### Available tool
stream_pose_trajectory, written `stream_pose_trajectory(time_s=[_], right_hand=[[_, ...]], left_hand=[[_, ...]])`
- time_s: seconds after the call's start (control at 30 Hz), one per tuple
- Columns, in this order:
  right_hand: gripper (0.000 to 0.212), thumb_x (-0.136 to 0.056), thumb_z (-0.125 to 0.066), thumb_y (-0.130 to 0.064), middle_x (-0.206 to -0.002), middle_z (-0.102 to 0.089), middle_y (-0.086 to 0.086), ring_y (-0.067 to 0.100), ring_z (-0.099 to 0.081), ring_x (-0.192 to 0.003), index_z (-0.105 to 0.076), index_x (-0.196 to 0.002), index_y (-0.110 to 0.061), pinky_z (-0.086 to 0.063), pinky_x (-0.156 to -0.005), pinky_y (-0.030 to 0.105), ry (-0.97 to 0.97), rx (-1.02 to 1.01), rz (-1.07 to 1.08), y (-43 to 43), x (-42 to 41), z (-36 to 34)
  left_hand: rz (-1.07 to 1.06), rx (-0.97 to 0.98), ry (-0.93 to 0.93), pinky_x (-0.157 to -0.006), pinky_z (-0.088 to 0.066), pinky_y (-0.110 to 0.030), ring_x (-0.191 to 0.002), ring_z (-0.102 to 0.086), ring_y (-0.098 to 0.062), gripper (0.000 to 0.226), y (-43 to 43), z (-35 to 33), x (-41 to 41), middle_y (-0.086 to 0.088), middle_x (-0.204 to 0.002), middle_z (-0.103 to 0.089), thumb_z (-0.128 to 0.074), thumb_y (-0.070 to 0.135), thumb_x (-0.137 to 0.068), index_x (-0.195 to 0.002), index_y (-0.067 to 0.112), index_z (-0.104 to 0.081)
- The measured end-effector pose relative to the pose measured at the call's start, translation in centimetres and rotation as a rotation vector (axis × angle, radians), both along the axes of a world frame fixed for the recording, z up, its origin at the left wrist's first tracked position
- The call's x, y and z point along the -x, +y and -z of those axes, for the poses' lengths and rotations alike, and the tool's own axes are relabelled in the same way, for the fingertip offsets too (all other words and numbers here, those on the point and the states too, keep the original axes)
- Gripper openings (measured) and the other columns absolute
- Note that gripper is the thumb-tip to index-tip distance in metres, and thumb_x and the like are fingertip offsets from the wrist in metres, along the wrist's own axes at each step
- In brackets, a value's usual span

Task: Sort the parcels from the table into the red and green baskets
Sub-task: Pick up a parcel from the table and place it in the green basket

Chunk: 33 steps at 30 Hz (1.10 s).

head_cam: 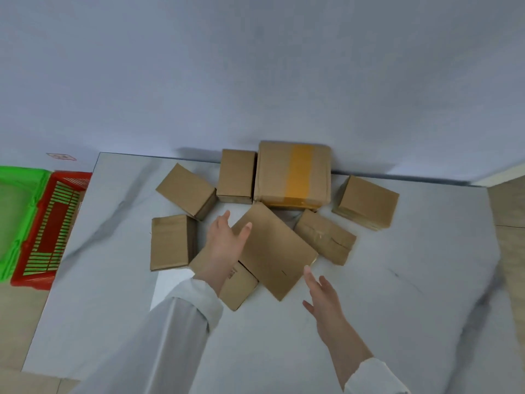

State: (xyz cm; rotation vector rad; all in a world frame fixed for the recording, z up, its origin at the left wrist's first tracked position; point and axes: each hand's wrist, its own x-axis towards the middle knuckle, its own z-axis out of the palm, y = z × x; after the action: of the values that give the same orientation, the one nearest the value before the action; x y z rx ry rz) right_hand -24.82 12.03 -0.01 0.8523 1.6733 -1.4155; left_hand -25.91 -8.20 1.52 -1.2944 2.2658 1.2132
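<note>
Right now, through the head camera, I judge the step in hand to be the first pick. Both hands close on the flat cardboard parcel (pixel 272 251) at the centre of the frame, which lies tilted across a smaller printed parcel (pixel 240 287).

My left hand (pixel 224 243) is spread wide with straight fingers. Its thumb rests on the flat parcel's upper left edge, but it grips nothing. My right hand (pixel 324 297) is likewise flat and empty. Its fingertips are just at the parcel's lower right edge; I cannot tell whether they touch.

Six more parcels ring it on the marble desk (pixel 412 308), among them a big yellow-taped parcel (pixel 294 173) against the wall.

The green basket (pixel 17 211) and red basket (pixel 48 231) sit side by side at the middle left of the frame, off the desk's edge. I see no parcel in either.

The next move calls for clamping both long edges, lifting the parcel clear of its neighbours and carrying it left.

The only writing is a dark mark on the printed parcel beside my left wrist, too blurred to read. No brand is legible anywhere.
</note>
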Motion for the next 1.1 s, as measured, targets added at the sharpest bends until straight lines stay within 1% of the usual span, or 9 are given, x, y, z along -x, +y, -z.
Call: stream_pose_trajectory(time_s=[0.13, 0.27, 0.4, 0.5, 0.63, 0.7, 0.8, 1.0, 1.1], right_hand=[[0.083, -0.085, -0.059, -0.048, -0.154, -0.026, 0.004, 0.024, -0.034, -0.137, -0.021, -0.149, -0.011, -0.034, -0.111, 0.040, -0.036, 0.057, 0.020, -0.7, 0.6, 4.8], [0.050, -0.087, -0.059, -0.039, -0.130, -0.056, 0.003, 0.015, -0.056, -0.109, -0.050, -0.129, -0.013, -0.045, -0.098, 0.036, -0.012, 0.129, 0.003, -1.4, 0.2, 6.4], [0.055, -0.084, -0.066, -0.034, -0.119, -0.059, 0.007, 0.010, -0.061, -0.094, -0.047, -0.127, -0.005, -0.051, -0.083, 0.031, 0.017, 0.081, 0.047, -1.7, 0.0, 6.2], [0.059, -0.078, -0.071, -0.039, -0.119, -0.059, 0.008, 0.015, -0.061, -0.101, -0.049, -0.122, -0.006, -0.052, -0.090, 0.035, 0.035, 0.050, 0.051, -1.1, 0.1, 4.1], [0.022, -0.083, -0.068, -0.031, -0.096, -0.060, -0.003, 0.011, -0.058, -0.090, -0.051, -0.088, -0.017, -0.045, -0.093, 0.035, 0.099, 0.065, 0.104, 0.0, 0.5, -1.5], [0.033, -0.081, -0.069, -0.034, -0.106, -0.058, -0.005, 0.013, -0.055, -0.100, -0.051, -0.100, -0.014, -0.040, -0.093, 0.035, 0.121, 0.087, 0.130, 0.8, 0.2, -4.5], [0.056, -0.074, -0.073, -0.038, -0.123, -0.059, -0.002, 0.018, -0.056, -0.112, -0.050, -0.120, -0.014, -0.047, -0.094, 0.045, 0.159, 0.125, 0.198, 1.7, -0.4, -8.6], [0.104, -0.078, -0.072, -0.031, -0.146, -0.036, 0.005, 0.022, -0.046, -0.121, 0.005, -0.148, -0.033, -0.043, -0.099, 0.053, 0.217, 0.135, 0.290, 4.3, -1.6, -14.8], [0.109, -0.076, -0.073, -0.033, -0.143, -0.042, 0.004, 0.023, -0.047, -0.123, 0.009, -0.148, -0.036, -0.045, -0.095, 0.056, 0.202, 0.183, 0.310, 5.6, -2.6, -16.9]], left_hand=[[0.067, 0.006, -0.078, -0.112, -0.031, -0.045, -0.137, -0.035, -0.025, 0.068, -1.1, 4.2, 1.2, -0.004, -0.149, -0.037, -0.052, 0.050, -0.089, -0.146, 0.019, -0.029], [0.119, -0.027, -0.124, -0.107, -0.036, -0.047, -0.128, -0.045, -0.027, 0.065, -0.8, 5.8, 0.9, -0.005, -0.141, -0.046, -0.049, 0.052, -0.090, -0.143, 0.019, -0.031], [0.109, -0.022, -0.085, -0.104, -0.039, -0.046, -0.125, -0.047, -0.027, 0.061, -0.8, 5.4, 0.7, -0.005, -0.136, -0.050, -0.052, 0.050, -0.089, -0.139, 0.019, -0.037], [0.092, -0.020, -0.015, -0.103, -0.041, -0.041, -0.123, -0.048, -0.024, 0.054, -0.8, 3.2, 0.6, -0.003, -0.133, -0.052, -0.054, 0.045, -0.090, -0.136, 0.020, -0.042], [0.068, -0.119, 0.071, -0.095, -0.040, -0.031, -0.119, -0.049, -0.019, 0.046, -0.2, -1.6, 0.0, 0.000, -0.129, -0.053, -0.055, 0.039, -0.091, -0.132, 0.020, -0.047], [0.063, -0.162, 0.126, -0.091, -0.036, -0.027, -0.117, -0.047, -0.015, 0.043, 0.4, -4.6, -0.5, 0.003, -0.127, -0.052, -0.055, 0.038, -0.092, -0.131, 0.020, -0.048], [0.070, -0.224, 0.220, -0.092, -0.037, -0.027, -0.112, -0.049, -0.014, 0.043, 1.4, -8.4, -1.2, 0.000, -0.128, -0.055, -0.055, 0.038, -0.091, -0.129, 0.019, -0.051], [0.158, -0.284, 0.299, -0.086, -0.035, -0.022, -0.109, -0.047, -0.009, 0.050, 3.6, -14.9, -1.8, 0.004, -0.126, -0.051, -0.053, 0.040, -0.092, -0.136, 0.020, -0.043], [0.102, -0.342, 0.396, -0.093, -0.031, -0.021, -0.130, -0.041, -0.013, 0.062, 4.7, -17.1, -2.1, 0.002, -0.142, -0.043, -0.056, 0.040, -0.090, -0.144, 0.025, -0.030]])
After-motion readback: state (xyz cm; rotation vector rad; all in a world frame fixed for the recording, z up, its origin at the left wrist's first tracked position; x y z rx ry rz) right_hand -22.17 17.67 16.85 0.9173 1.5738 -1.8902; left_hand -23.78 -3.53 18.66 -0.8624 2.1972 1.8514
